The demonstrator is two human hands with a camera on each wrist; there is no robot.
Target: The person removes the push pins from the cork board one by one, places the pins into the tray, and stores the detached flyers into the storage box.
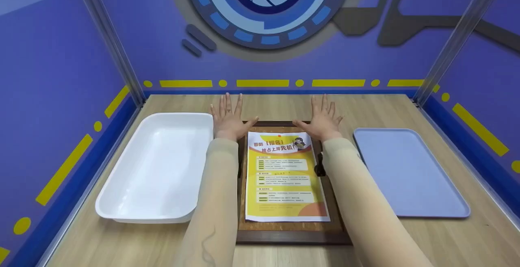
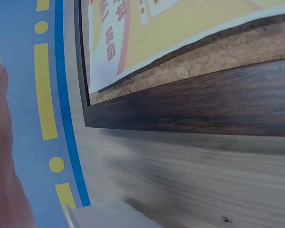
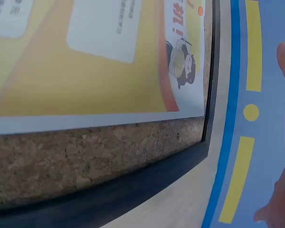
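A yellow and white printed poster point(image 1: 284, 181) lies on a cork board point(image 1: 337, 227) with a dark wooden frame point(image 1: 292, 237). One small orange-red pin point(image 1: 279, 136) shows at the poster's top edge. My left hand point(image 1: 229, 122), fingers spread, is by the board's far left corner and holds nothing. Likewise spread and holding nothing, my right hand point(image 1: 324, 122) is by the far right corner. In the left wrist view the poster's side edge point(image 2: 190, 45) curls slightly off the cork. Bare cork point(image 3: 85, 161) runs beside the poster in the right wrist view.
To the left of the board stands a deep white tray point(image 1: 162, 161). A flat lavender tray point(image 1: 410, 169) lies to the right. Purple-blue panels point(image 1: 264, 70) with yellow markings enclose the wooden table point(image 1: 73, 242) at the back and both sides.
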